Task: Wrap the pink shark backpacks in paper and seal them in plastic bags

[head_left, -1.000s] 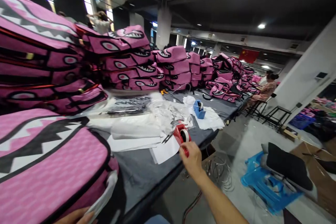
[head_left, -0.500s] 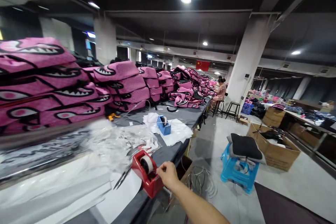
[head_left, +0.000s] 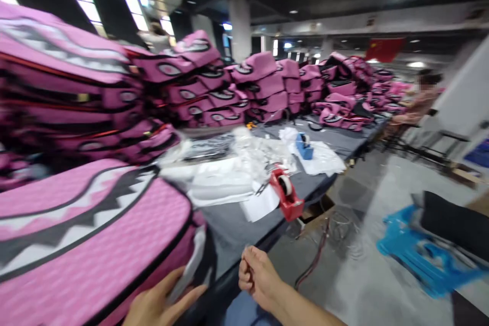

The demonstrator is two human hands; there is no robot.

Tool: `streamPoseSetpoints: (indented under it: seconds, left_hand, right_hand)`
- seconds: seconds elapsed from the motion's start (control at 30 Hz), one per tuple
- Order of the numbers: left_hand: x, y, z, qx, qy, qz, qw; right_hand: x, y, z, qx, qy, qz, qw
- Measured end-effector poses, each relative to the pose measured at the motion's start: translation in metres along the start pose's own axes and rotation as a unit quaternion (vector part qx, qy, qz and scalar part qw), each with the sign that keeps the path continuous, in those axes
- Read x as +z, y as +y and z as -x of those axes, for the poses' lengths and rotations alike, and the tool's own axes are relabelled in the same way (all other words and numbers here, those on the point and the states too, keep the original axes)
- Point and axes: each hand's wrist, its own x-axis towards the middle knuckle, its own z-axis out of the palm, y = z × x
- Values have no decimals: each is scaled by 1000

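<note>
A large pink bag (head_left: 126,244) with a shark-teeth print lies on the table at the left front. At its right end my left hand (head_left: 164,298) has thumb and fingers around a pale strip (head_left: 193,260), which looks like wrapping on the bag's handle. My right hand (head_left: 260,277) is closed in a pinch in front of the table edge, a tiny clear bit, seemingly tape, at its fingertips. Beyond it, a red tape dispenser (head_left: 292,206) with a white roll stands at the table's edge.
Stacked pink bags (head_left: 214,97) line the far side of the table. White sheets (head_left: 221,181), plastic wrapping and a blue tape dispenser (head_left: 305,147) lie along it. A blue stool (head_left: 420,254) with a dark cushion stands at right. A person (head_left: 416,102) sits farther back.
My view has swung left, bringing the near pink bag and my left hand into sight. My right hand has moved away from the red dispenser, still pinched.
</note>
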Motion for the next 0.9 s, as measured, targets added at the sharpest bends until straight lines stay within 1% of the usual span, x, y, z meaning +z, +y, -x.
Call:
streamPoseSetpoints:
  seconds: [0.07, 0.1, 0.13, 0.2, 0.27, 0.37, 0.5, 0.6, 0.73, 0.8, 0.9]
  left_hand:
    - [-8, 10, 10, -46, -18, 53, 997]
    - [-10, 18, 11, -56, -22, 78, 995]
    - [-11, 26, 11, -62, -25, 97, 993]
    - [-12, 40, 10, -65, -22, 114, 991]
    - [-11, 47, 11, -61, -14, 105, 992]
    - [-8, 41, 13, -39, 1, 78, 996]
    - [-2, 22, 13, 3, 39, 70, 997]
    - [0, 12, 11, 10, 31, 84, 996]
    - [-1, 10, 9, 3, 15, 98, 995]
    - [-2, 13, 9, 14, 15, 90, 996]
    - [-2, 20, 10, 35, 35, 72, 996]
  right_hand:
    - [28, 15, 11, 4, -83, 37, 996]
    - [38, 20, 14, -5, -105, 61, 993]
    - [45, 25, 15, -9, -116, 81, 990]
    - [54, 34, 11, -11, -119, 103, 987]
    - [57, 43, 2, -17, -114, 112, 987]
    - [60, 55, -11, -38, -104, 122, 986]
    - [61, 65, -18, -51, -103, 164, 980]
    - [56, 66, -18, -48, -123, 198, 971]
    - [51, 61, -25, -14, -148, 229, 962]
    - [54, 57, -32, 16, -142, 252, 957]
    - [62, 52, -41, 73, -126, 282, 948]
